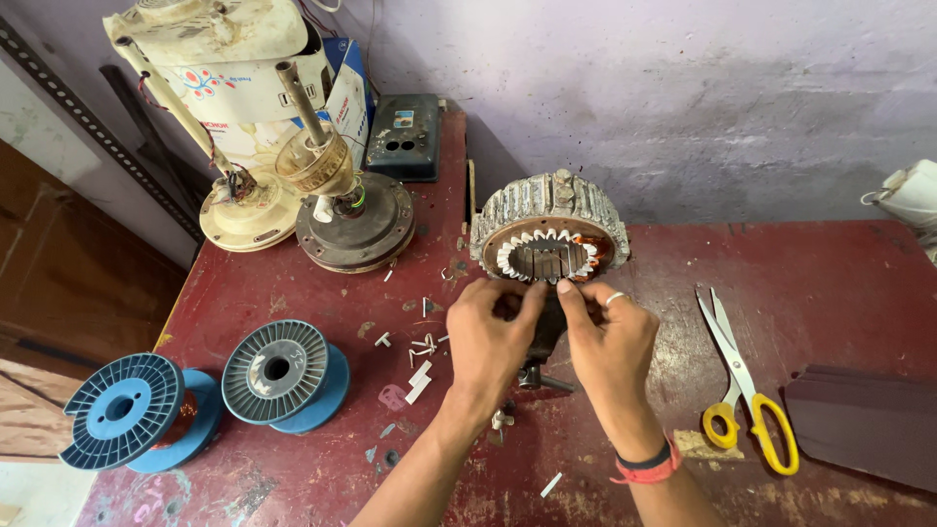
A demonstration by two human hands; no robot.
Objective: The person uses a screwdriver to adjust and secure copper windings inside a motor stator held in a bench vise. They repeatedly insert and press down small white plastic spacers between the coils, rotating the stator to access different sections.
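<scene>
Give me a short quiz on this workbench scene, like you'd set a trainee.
1. True or false: both hands, the left hand and the right hand, are at the front rim of the stator.
2. Which lies nearest the right hand? A) scissors B) blue spools C) grey box
3. Fill in: the scissors' handles are coloured ____.

Key
1. True: the fingertips of both meet at the stator's lower edge.
2. A: the scissors lie on the red table just to that hand's right; the spools sit far left, the box at the back.
3. Yellow.
</scene>
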